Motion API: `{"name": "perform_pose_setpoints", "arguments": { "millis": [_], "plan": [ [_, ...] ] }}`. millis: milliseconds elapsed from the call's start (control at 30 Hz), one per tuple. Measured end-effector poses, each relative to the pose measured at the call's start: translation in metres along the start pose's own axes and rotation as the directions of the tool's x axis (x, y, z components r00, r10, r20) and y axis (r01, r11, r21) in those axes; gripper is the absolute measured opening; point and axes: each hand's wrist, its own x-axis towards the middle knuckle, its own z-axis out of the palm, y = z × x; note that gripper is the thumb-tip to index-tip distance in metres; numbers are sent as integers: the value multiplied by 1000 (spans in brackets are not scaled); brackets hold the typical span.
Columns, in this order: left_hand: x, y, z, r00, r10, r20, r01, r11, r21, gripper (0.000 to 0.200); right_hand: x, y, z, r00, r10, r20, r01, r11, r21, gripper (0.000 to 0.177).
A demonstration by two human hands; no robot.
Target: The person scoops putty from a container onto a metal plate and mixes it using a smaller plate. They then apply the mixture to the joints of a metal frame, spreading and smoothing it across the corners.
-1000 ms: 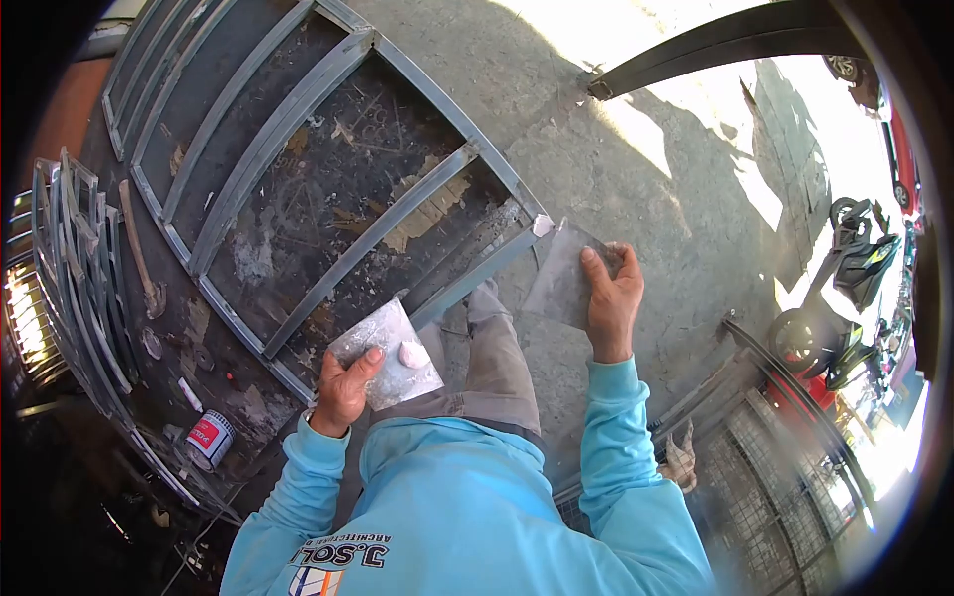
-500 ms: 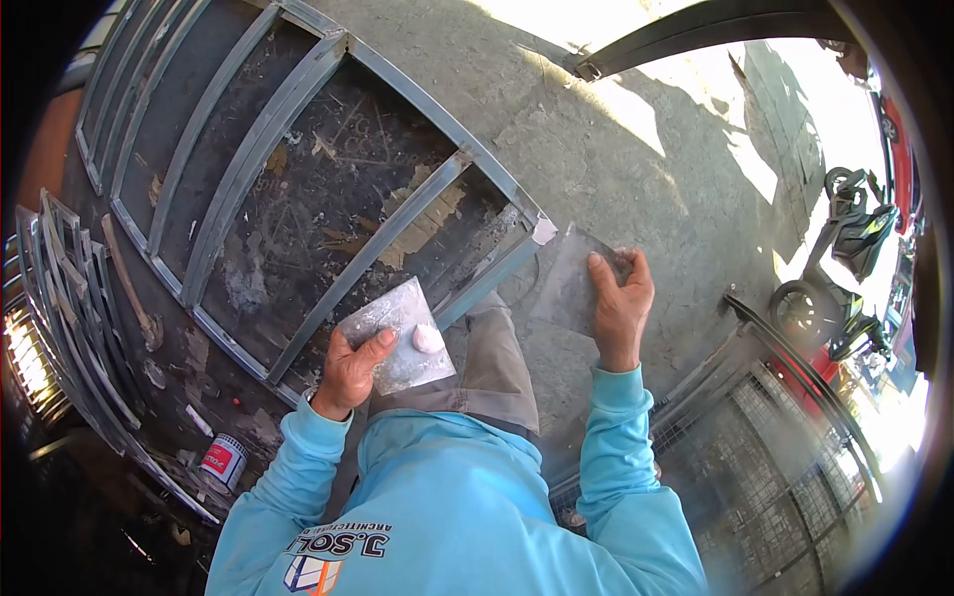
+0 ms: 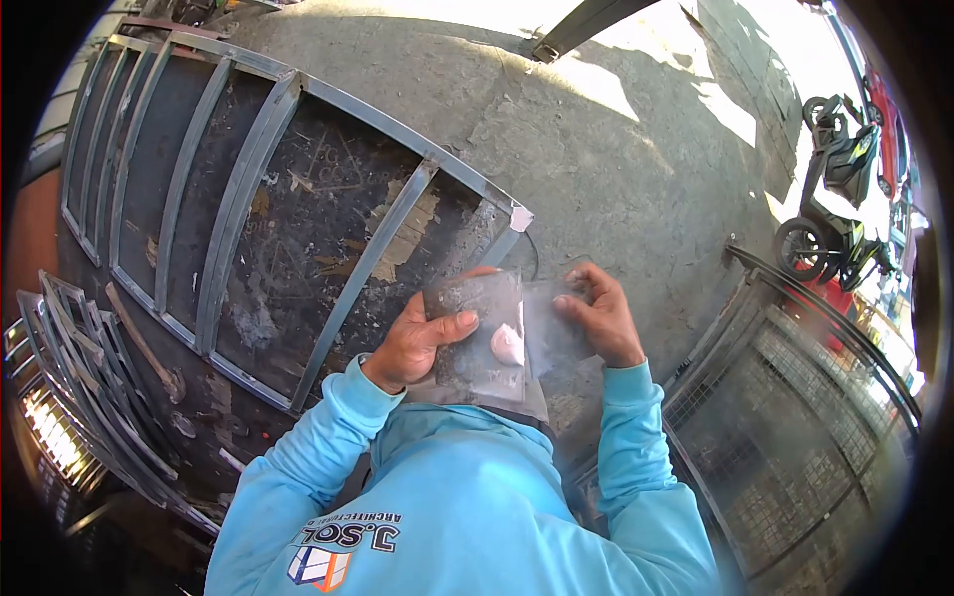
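Observation:
My left hand grips a flat, smeared metal plate, its thumb lying on top. On that plate sits a small lump of pale pink putty, close to the right edge. In my right hand is a thin grey spreader sheet, pinched between thumb and fingers. Its edge meets the right side of the plate beside the putty. Just beyond, a welded steel frame has a pale putty patch on its near right corner.
The frame lies on a dark, stained worktable. Curved metal bars and a hammer are at the left. A mesh panel stands at lower right, with a motorcycle beyond it. A dark beam lies at the top.
My hands have come together: the plate moved right and the spreader moved left to its edge. The putty lump looks pushed and reshaped. The view has shifted slightly.

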Motion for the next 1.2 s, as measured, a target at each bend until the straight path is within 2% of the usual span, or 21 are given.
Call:
{"name": "perform_pose_setpoints", "arguments": {
  "millis": [33,67,100,133,167,200,267,300,533,600,633,667,700,733,767,800,867,933,1000,1067,1200],
  "plan": [
    [3,2,0,1000,-6,3,6,1000,3,51,-8,-4,-1,986,-120,-120,106,988,-114,22],
    [7,4,-2,998,47,-34,-44,996,71,50,-13,-10,0,985,-126,-117,113,987,-111,22],
    [8,5,-1,993,92,-67,-82,987,138,49,-21,-18,4,911,-387,-140,332,892,-306,21],
    [8,6,-1,994,86,-62,-76,987,145,49,-29,-25,10,775,-622,-113,501,712,-492,21],
    [10,6,-1,989,130,-73,-113,972,206,49,-34,-31,18,683,-725,-91,561,600,-570,24],
    [10,6,0,982,169,-82,-142,954,265,49,-38,-37,24,683,-723,-106,554,607,-570,24],
    [10,7,3,983,171,-66,-143,941,307,49,-42,-46,30,550,-829,103,661,357,-660,28],
    [10,6,4,981,182,-62,-150,928,342,49,-41,-45,34,540,-835,110,664,342,-665,31],
    [1,-1,20,990,138,-41,-111,914,389,50,-33,-40,41,563,-817,127,625,320,-712,27],
    [-3,-1,24,996,33,85,-72,861,503,51,-24,-32,38,545,-828,-129,561,475,-678,21],
    [-8,-3,23,990,-110,89,55,880,472,50,-22,-24,30,677,-699,-230,498,665,-557,20],
    [-13,-4,22,989,-116,87,61,877,476,50,-15,-17,26,677,-697,-236,497,670,-552,20],
    [-16,-5,21,992,-127,24,107,913,394,49,-3,-9,21,786,-474,-397,502,864,-37,21],
    [-17,-4,18,989,-140,-39,145,940,310,49,11,-2,16,894,-202,-399,396,772,497,24],
    [-19,0,11,988,-117,-97,143,932,334,47,22,5,14,930,-182,-320,351,699,623,27],
    [-20,4,5,986,-75,-147,125,923,364,46,33,16,13,930,-182,-319,352,690,632,27],
    [-26,14,-8,969,5,-246,97,911,402,46,52,35,12,979,-62,-194,181,706,685,27],
    [-35,20,-18,934,27,-357,101,936,336,47,60,34,8,994,-39,-99,97,714,693,27],
    [-41,23,-25,921,17,-388,120,937,327,46,70,33,-1,1000,0,2,-2,740,673,25],
    [-46,23,-26,901,63,-430,100,933,346,45,77,29,-5,1000,10,24,-24,734,678,24],
    [-47,19,-17,878,64,-475,105,941,321,45,88,26,-13,992,57,112,-110,826,554,24]
  ]
}}
